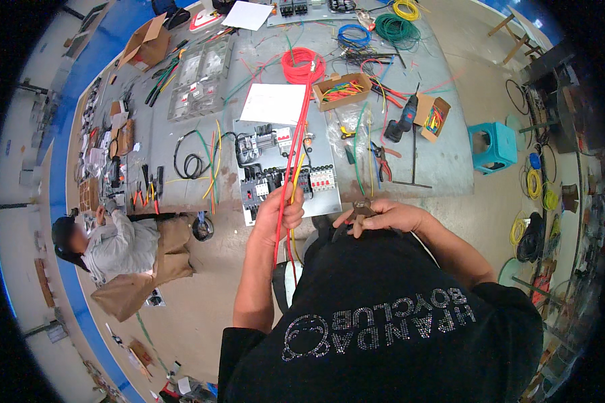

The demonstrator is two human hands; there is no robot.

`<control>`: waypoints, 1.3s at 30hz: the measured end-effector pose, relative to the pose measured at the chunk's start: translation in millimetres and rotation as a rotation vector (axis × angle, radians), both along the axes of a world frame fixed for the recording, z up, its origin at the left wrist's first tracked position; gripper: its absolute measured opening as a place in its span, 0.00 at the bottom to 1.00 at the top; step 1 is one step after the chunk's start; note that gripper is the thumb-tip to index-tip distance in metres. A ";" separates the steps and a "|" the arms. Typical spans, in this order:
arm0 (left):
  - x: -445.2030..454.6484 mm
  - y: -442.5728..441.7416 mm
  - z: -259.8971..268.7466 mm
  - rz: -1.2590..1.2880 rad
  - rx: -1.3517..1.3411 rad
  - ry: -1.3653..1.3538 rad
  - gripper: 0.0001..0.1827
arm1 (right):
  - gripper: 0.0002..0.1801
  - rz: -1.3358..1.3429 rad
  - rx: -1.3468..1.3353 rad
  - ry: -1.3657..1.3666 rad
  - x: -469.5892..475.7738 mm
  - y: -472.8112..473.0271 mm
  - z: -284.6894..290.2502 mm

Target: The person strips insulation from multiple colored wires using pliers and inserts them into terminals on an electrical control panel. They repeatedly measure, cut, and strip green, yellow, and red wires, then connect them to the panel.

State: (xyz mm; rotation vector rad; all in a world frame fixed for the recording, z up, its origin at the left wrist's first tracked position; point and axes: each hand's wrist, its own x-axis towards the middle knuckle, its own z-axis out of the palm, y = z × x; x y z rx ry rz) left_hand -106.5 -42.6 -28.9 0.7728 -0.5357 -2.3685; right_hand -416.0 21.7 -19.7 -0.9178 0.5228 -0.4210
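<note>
My left hand grips a few red wires and a yellow wire over the front edge of the workbench. The red strands run up towards a red wire coil, and their lower ends hang below the fist. Under and beyond this hand lies a metal mounting plate carrying circuit breakers, contactors and black wiring. Close to my body, my right hand holds a pair of pliers, jaws upward; the fingers partly hide the handles.
A paper sheet lies behind the plate. To the right are a cardboard box of coloured sleeves, a cordless drill and red-handled pliers. A co-worker sits at left. A blue stool stands right of the bench.
</note>
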 end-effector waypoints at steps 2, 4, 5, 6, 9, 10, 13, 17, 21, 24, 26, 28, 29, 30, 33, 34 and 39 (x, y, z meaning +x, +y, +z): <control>1.2 3.6 -2.3 0.006 0.014 0.020 0.20 | 0.21 -0.024 0.024 -0.018 0.2 -1.2 -2.3; 0.8 6.6 -3.3 0.022 0.020 0.017 0.20 | 0.25 -0.062 0.170 -0.144 3.9 3.0 -10.7; 1.0 6.8 -3.7 0.019 0.020 0.027 0.19 | 0.27 -0.079 0.242 -0.207 6.8 2.6 -10.2; 1.2 6.8 -3.9 0.016 0.020 0.038 0.19 | 0.28 -0.030 0.182 -0.169 8.2 0.5 -8.7; 1.9 7.9 -0.9 0.008 0.003 0.049 0.19 | 0.27 0.080 -0.111 -0.022 17.1 -4.6 -4.4; 2.5 8.6 0.2 0.005 -0.006 0.050 0.20 | 0.25 0.051 -0.083 -0.002 18.9 -6.6 -4.8; 4.0 9.6 -5.4 -0.003 -0.001 0.067 0.20 | 0.19 -0.166 0.114 0.131 18.3 -14.1 -11.5; 2.5 11.9 -1.3 -0.014 0.007 0.031 0.20 | 0.21 -0.233 -0.256 0.461 15.4 -59.2 -12.9; -2.2 7.4 -0.7 -0.062 -0.001 0.048 0.20 | 0.22 -0.111 -0.813 0.677 21.2 -94.9 -3.0; -5.6 7.0 1.1 -0.085 -0.016 0.046 0.20 | 0.21 -0.068 -0.886 0.707 30.2 -106.1 5.9; -5.0 5.8 0.9 -0.108 -0.030 0.028 0.20 | 0.20 -0.046 -0.959 0.700 34.5 -111.5 8.1; -4.9 5.4 0.9 -0.115 -0.026 0.044 0.20 | 0.20 -0.024 -0.957 0.685 35.6 -112.9 7.0; -4.2 5.6 0.5 -0.119 -0.023 0.052 0.20 | 0.20 -0.013 -0.955 0.678 37.3 -113.1 7.9; -3.0 5.7 -0.7 -0.117 -0.020 0.055 0.20 | 0.20 -0.004 -0.950 0.676 38.5 -113.3 9.2; 0.8 6.6 -6.7 -0.105 -0.009 0.065 0.20 | 0.20 0.009 -0.950 0.673 41.9 -113.0 13.4; 2.0 7.1 -9.9 -0.098 -0.003 0.073 0.20 | 0.20 0.007 -0.959 0.676 43.2 -112.9 13.5; 2.4 4.0 -8.5 -0.108 0.005 0.082 0.20 | 0.19 -0.030 -1.026 0.632 41.9 -113.8 8.7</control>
